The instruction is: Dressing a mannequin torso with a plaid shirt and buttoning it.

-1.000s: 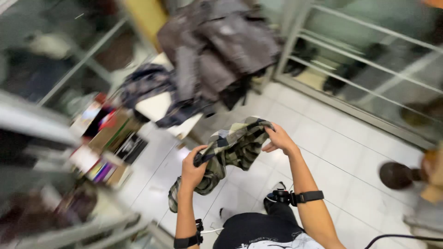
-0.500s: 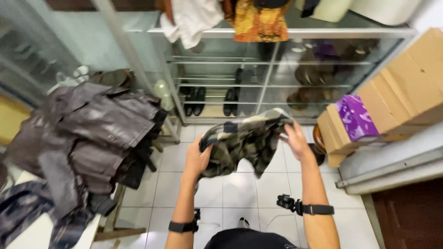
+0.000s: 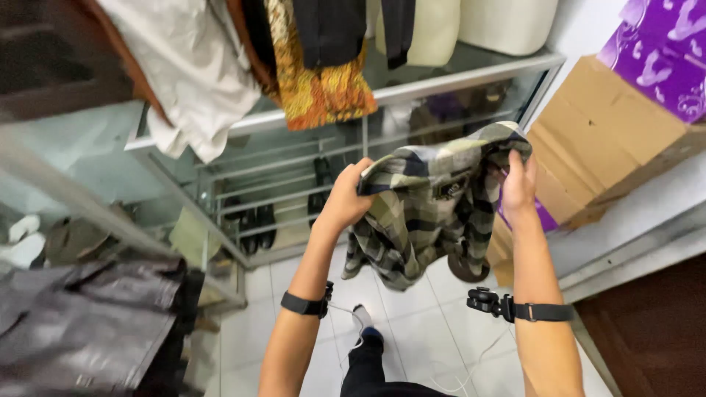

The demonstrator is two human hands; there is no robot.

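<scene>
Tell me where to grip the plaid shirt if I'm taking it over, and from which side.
Grip the plaid shirt along its top edge, at the two upper corners where the left hand and right hand pinch it. Come from the outer sides. The cloth is limp and hangs bunched below that edge, so holding the spread top corners probably keeps it open; a lower hold would likely crumple it.

The shirt (image 3: 434,202) at centre frame is plaid in olive, cream and black. Above it hangs an orange-and-yellow patterned cloth (image 3: 323,81) beside a black garment (image 3: 327,29). At upper left a cloth (image 3: 184,73) is off-white. The boxes (image 3: 610,132) at right are brown (one purple with paler figures). The jacket (image 3: 88,323) at lower left is dark grey. Both wristbands (image 3: 304,303) are black, the floor tiles (image 3: 412,331) white.
</scene>
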